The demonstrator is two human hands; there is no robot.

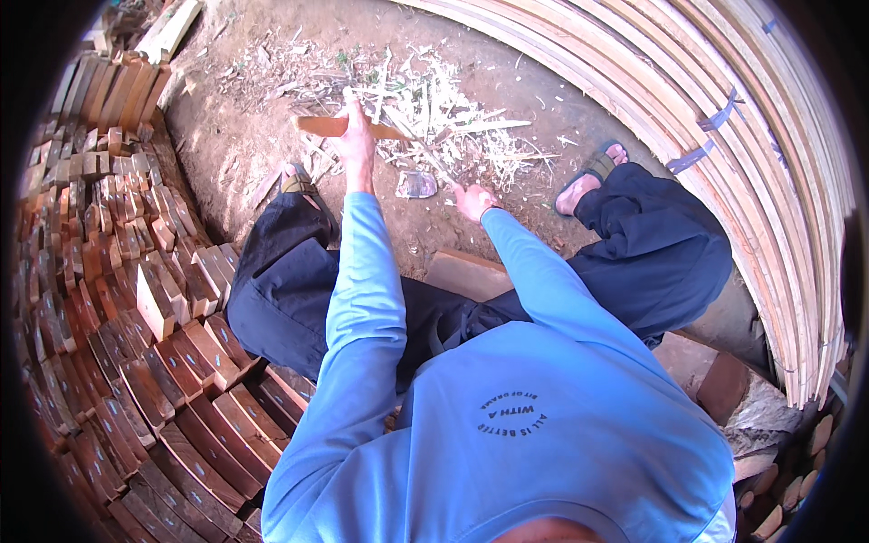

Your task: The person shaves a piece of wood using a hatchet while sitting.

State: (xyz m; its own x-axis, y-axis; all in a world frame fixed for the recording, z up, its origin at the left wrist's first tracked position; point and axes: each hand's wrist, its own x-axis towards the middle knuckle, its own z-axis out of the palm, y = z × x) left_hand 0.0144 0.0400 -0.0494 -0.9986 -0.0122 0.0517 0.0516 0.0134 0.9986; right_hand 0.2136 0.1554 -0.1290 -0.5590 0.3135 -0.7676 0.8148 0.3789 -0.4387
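Observation:
My left hand (356, 143) is closed around a flat orange-brown piece of wood (317, 126), held above the shavings. The wood sticks out on both sides of the fist. Lower and to the right, my right hand (474, 202) is closed on the near end of a thin, long stick-like tool (438, 166). That tool slants up and left towards the right end of the wood. Its far end blends into the shavings, so I cannot make out its exact kind or whether it touches the wood.
Pale wood shavings (471, 127) litter the dirt floor between my sandalled feet. A small clear packet (416, 185) lies near my right hand. Stacked brown wood blocks (172, 362) fill the left side. Long bent-looking pale planks (724, 118) line the right. A block (466, 274) lies between my legs.

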